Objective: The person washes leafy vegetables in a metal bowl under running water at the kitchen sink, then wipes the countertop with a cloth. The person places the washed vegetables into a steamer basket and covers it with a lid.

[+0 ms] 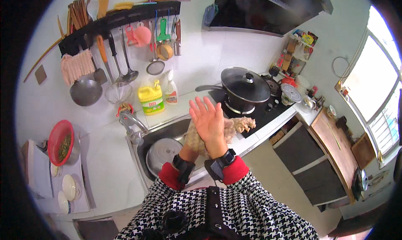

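My right hand (207, 122) is raised above the sink (133, 156), palm up, with its fingers extended and nothing on the palm. A beige, fluffy cloth (244, 124) lies behind and under it, its crumpled end sticking out to the right towards the stove. Crossing beneath the right wrist, my left hand (190, 150) reaches into this cloth and holds it against the back of the right hand. Its fingers are mostly hidden. Below, in the sink basin, rests a round metal lid or pan (164, 154).
A tap (133, 127) stands at the sink's back left corner, near a yellow detergent jug (151, 98) and a spray bottle (171, 89). A lidded black pan (245, 86) sits on the stove at right. Left stand a red colander (62, 142) and bowls (69, 187).
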The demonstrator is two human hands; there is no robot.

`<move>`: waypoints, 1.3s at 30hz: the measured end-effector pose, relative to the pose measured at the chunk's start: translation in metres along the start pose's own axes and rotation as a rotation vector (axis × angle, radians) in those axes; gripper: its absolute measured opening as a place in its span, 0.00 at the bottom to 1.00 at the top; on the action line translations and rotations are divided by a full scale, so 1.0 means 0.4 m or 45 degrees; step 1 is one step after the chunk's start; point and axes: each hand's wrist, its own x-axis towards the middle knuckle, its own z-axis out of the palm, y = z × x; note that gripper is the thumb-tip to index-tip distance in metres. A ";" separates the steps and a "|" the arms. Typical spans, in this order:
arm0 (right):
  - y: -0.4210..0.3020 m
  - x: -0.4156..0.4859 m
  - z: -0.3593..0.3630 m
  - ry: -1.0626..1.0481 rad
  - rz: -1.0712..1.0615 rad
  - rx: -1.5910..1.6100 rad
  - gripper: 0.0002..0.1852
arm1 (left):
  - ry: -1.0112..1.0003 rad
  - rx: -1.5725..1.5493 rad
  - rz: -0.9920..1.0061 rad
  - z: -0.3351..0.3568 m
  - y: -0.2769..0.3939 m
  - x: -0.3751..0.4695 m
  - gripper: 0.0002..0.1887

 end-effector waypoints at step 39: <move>0.046 -0.148 -0.305 0.624 0.450 -0.635 0.21 | 0.188 1.847 0.058 -0.103 -0.134 -0.017 0.21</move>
